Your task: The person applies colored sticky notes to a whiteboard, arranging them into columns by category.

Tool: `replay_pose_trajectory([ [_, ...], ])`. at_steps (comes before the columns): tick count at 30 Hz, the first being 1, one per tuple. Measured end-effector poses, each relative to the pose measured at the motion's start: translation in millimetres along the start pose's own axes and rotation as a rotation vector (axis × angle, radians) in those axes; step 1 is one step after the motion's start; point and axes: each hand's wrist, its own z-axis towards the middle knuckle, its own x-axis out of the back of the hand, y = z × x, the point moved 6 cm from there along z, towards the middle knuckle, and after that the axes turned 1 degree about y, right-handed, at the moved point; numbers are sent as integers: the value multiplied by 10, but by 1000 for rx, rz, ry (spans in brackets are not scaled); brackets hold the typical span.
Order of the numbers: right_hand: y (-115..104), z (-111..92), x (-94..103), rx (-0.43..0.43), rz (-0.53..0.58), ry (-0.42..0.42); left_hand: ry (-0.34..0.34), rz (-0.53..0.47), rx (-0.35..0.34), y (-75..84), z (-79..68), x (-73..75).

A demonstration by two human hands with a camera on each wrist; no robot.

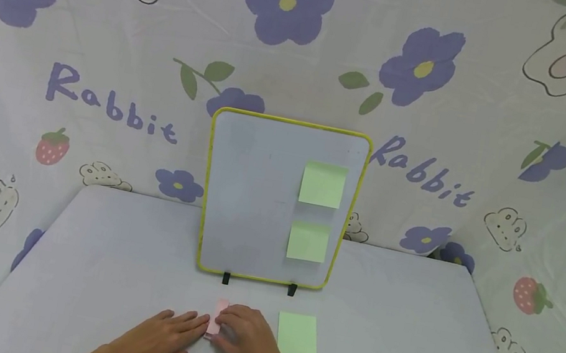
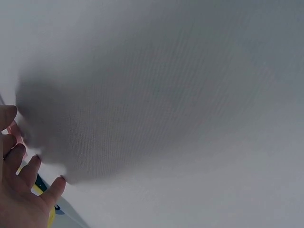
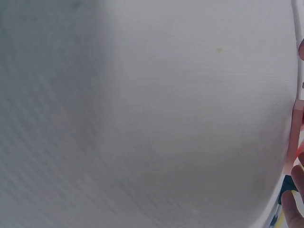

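Observation:
A narrow pink strip of paper, looking like a sticky note or a small pad of them, lies on the white table between my two hands. My left hand lies flat with fingers spread, its fingertips touching the strip's left edge. From the right, my right hand curls its fingers and thumb on the strip and pinches it near its lower end. Part of the paper is hidden under those fingers. In the right wrist view the pink paper shows at the far right edge, beside the fingertips.
A whiteboard with a yellow rim stands on two black feet behind my hands. On its right side hang an upper green sticky note and a lower one. A green sticky note pad lies right of my right hand. Patterned cloth surrounds the table.

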Motion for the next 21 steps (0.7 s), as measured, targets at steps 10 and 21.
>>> replay_pose_trajectory([
  [10, 15, 42, 19, -98, -11, -20, -20, -27, 14, 1, 32, 25],
  [21, 42, 63, 34, -116, 2, -52, 30, -12, -22, 13, 48, 98],
])
